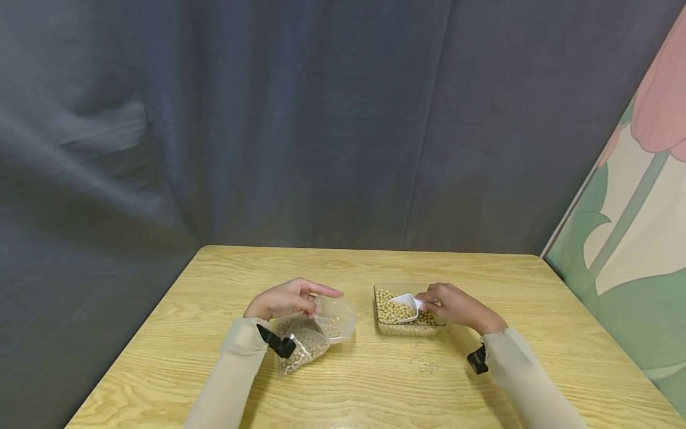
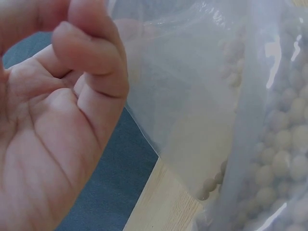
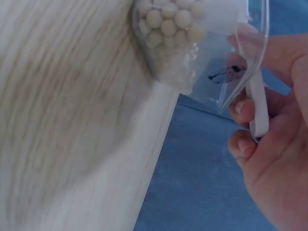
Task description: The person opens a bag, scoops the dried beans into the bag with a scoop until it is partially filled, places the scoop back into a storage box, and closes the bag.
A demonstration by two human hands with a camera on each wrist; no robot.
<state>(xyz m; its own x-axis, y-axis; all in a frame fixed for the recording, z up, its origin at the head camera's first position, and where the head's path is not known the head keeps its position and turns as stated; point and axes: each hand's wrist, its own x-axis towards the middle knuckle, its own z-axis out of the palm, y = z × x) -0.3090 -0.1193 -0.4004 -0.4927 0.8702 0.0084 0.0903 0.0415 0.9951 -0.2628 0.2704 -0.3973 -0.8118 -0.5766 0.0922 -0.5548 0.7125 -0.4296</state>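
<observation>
My left hand (image 1: 292, 300) pinches the upper edge of a clear plastic bag (image 1: 337, 319), whose mouth gapes to the right. Round, pale soybeans (image 2: 284, 159) fill the bag's lower part, close to the camera in the left wrist view. On the right, a clear rectangular box (image 1: 409, 330) holds more soybeans (image 1: 387, 310). My right hand (image 1: 458, 305) grips the handle of a white scoop (image 1: 409, 302) at the box's right side. The scoop's bowl lies among the beans, with some in it. In the right wrist view, fingers curl round the white handle (image 3: 260, 106) behind the box wall.
Both the bag and the box stand on a light wood-grain table (image 1: 364, 393). Small clear bits (image 1: 427, 366) lie in front of the box. A dark curtain (image 1: 332, 131) hangs behind the table, and a flower-painted panel (image 1: 632, 238) stands at the right.
</observation>
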